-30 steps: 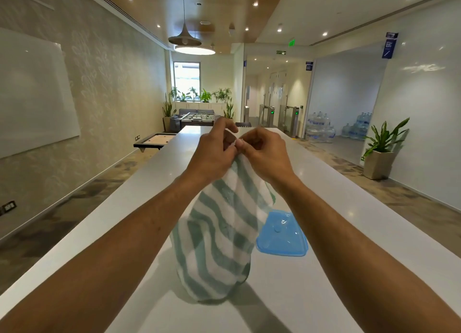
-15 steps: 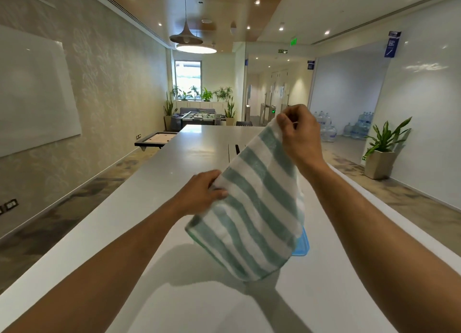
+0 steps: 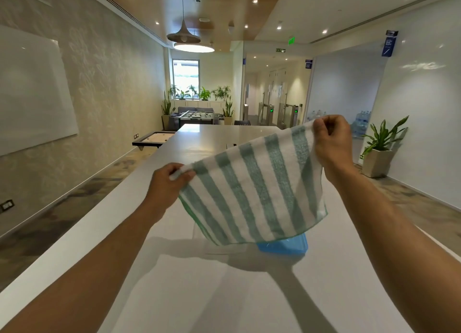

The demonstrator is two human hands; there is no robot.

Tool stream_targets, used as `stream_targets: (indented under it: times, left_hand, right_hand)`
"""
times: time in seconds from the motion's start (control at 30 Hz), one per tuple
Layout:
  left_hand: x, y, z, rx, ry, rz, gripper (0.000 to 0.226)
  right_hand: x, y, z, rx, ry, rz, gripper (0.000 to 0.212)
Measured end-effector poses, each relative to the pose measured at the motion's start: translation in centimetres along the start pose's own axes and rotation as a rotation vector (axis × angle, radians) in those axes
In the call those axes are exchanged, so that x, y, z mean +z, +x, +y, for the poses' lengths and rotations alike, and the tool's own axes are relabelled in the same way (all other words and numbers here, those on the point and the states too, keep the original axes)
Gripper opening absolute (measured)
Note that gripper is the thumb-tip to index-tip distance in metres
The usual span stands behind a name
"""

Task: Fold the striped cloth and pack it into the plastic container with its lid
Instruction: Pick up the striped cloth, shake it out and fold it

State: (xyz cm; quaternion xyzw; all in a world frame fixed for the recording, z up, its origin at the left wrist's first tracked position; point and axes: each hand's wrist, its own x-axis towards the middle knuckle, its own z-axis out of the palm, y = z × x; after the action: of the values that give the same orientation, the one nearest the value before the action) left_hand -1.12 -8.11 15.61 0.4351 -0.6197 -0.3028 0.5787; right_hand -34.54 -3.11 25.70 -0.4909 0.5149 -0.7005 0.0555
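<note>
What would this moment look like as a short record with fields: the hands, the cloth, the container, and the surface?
left hand: pinching one top corner of the cloth
right hand: pinching the other top corner, held higher
striped cloth: green and white, spread open in the air, not yet folded
blue lid: on the table, mostly hidden behind the cloth
container body: not clearly visible
white table: long, cloth's shadow falls on it
</note>
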Motion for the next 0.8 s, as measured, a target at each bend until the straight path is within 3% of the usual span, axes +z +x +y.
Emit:
stream_targets:
  times: [0.1,0.3,0.47,0.57,0.63,0.73,0.8]
  left_hand:
    - [-0.6,0.9,0.5,-0.046,-0.12,0.136,0.019]
    - [-1.1,2.2,1.7,0.033,-0.235,0.214,0.017]
    - [-2.5,2.7,2.0,0.076,-0.316,0.127,0.013]
    - [-2.9,3.2,1.6,0.008,-0.394,0.076,0.015]
    - [-2.5,3.5,1.4,-0.034,-0.225,0.142,0.01]
    - [-1.0,3.4,1.5,0.02,0.288,0.347,0.017]
    - [0.1,2.9,2.7,0.083,0.355,0.353,0.013]
  right_hand:
    - [-0.6,0.0,1.1,0.063,0.011,0.032,0.014]
    - [-1.7,-0.5,2.6,0.161,0.079,-0.016,0.008]
    - [-3.4,-0.9,2.9,0.21,0.287,-0.154,0.008]
    - [-3.8,-1.1,3.2,0.225,0.435,-0.232,0.01]
    - [-2.9,-1.4,3.7,0.256,0.352,-0.21,0.007]
    - [-0.8,-2.0,4.7,0.267,-0.049,-0.137,0.01]
    - [0.4,-2.5,4.5,0.236,-0.151,-0.114,0.012]
